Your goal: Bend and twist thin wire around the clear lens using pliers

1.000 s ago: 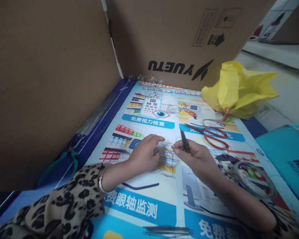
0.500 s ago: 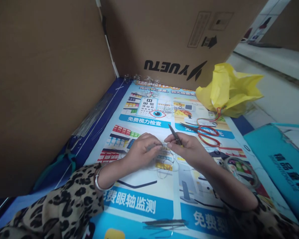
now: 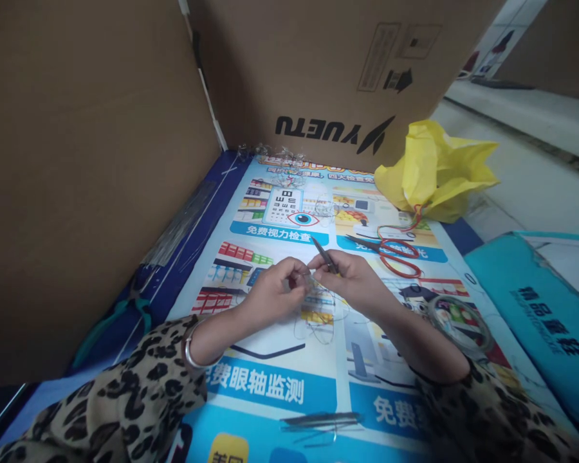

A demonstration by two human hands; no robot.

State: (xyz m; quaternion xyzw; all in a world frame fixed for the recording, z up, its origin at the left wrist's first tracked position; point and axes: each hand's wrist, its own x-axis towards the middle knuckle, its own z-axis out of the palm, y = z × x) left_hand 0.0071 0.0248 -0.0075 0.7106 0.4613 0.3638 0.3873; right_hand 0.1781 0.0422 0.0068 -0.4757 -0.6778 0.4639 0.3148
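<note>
My left hand (image 3: pixel 277 287) pinches thin, looping wire (image 3: pixel 318 321) between thumb and fingers, above the printed poster. Close by on its right, my right hand (image 3: pixel 350 278) is closed around a dark, slim, pointed tool (image 3: pixel 324 253), possibly tweezers, its tip aimed up and away from me. The fingertips of both hands nearly meet at the wire, and the exact grip on it is too fine to make out. Beyond my right hand lie scissors (image 3: pixel 399 257) with red handles. Nearer to me, a small bundle of dark thin rods (image 3: pixel 321 420) rests on the poster.
Cardboard walls (image 3: pixel 318 71) stand at the back and left. A yellow bag (image 3: pixel 431 170) sits back right, above a teal box (image 3: pixel 535 321). On the right lies a coil of clear line (image 3: pixel 460 325); on the left, teal-handled pliers (image 3: pixel 137 305) and straight wires (image 3: pixel 178 225). Tangled wire (image 3: pixel 289 164) lies farther back.
My right hand has shifted left toward my left hand, carrying the pointed tool. My left fingers have curled and lifted slightly at the wire. The whole view has moved a little.
</note>
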